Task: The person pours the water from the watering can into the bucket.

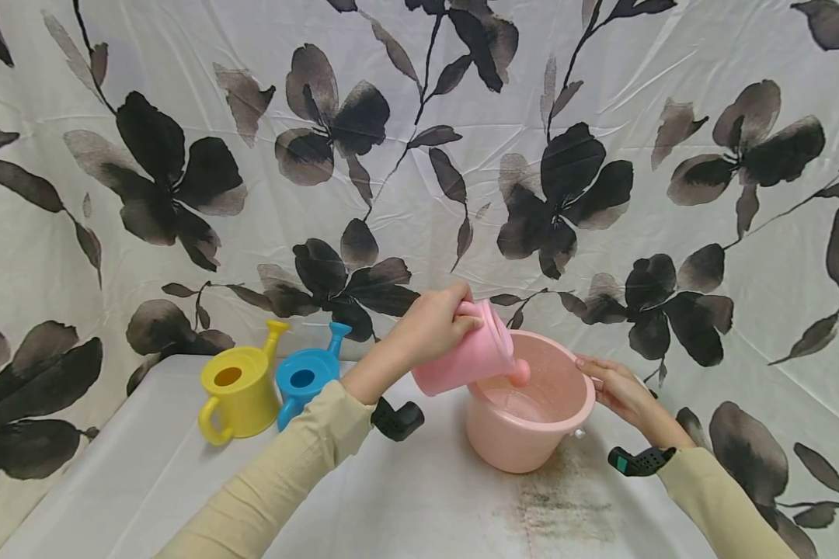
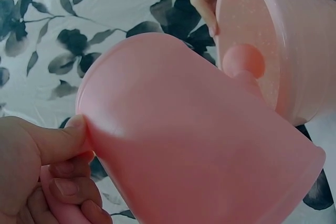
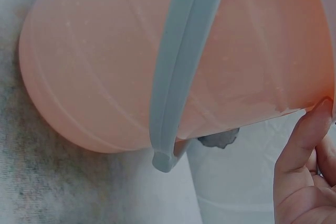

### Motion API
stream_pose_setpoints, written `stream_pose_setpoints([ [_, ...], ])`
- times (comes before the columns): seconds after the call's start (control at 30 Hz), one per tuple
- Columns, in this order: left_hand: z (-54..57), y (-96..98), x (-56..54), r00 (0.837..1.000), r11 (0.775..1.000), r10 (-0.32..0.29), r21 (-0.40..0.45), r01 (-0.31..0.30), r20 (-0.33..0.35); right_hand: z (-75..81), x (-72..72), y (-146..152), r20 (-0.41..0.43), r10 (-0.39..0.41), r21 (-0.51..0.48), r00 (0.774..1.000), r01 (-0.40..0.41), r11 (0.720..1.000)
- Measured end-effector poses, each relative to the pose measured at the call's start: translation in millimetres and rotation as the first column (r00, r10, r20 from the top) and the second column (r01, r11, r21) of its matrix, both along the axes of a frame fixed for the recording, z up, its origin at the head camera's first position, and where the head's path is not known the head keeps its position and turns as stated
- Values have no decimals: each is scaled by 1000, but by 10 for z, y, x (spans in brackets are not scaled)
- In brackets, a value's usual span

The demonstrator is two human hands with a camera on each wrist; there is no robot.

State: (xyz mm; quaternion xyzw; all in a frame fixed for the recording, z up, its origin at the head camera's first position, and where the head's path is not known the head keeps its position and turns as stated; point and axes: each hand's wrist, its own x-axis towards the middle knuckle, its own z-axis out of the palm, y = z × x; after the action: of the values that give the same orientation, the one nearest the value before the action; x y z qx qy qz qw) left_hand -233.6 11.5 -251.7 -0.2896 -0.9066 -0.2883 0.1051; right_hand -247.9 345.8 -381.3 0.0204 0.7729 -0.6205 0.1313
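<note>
My left hand (image 1: pixel 429 326) grips the handle of a pink watering can (image 1: pixel 461 361), its fingers curled round the handle in the left wrist view. The can is tipped to the right, held above the table, with its round spout head (image 1: pixel 520 373) inside the mouth of a light pink bucket (image 1: pixel 513 450). Droplets speckle the bucket's inner wall. On the bucket's right side, my right hand (image 1: pixel 625 396) pinches the rim, and the thumb (image 3: pixel 315 124) presses just below it in the right wrist view. A pale grey bail handle (image 3: pixel 184 61) hangs down the bucket's outside.
To the left stand a yellow watering can (image 1: pixel 241 400) and a blue watering can (image 1: pixel 308 376), both upright. The white table (image 1: pixel 405 497) has a dark smudged patch (image 1: pixel 566 505) in front of the bucket. Behind hangs a floral cloth (image 1: pixel 461 194).
</note>
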Motion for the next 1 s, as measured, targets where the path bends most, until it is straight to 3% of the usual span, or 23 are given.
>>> stream_pose_setpoints([
  [1.0,30,67,1,1000,1000,-7,-16,7,-6,4,-12,20,3,-4,-44,1000,4,999],
])
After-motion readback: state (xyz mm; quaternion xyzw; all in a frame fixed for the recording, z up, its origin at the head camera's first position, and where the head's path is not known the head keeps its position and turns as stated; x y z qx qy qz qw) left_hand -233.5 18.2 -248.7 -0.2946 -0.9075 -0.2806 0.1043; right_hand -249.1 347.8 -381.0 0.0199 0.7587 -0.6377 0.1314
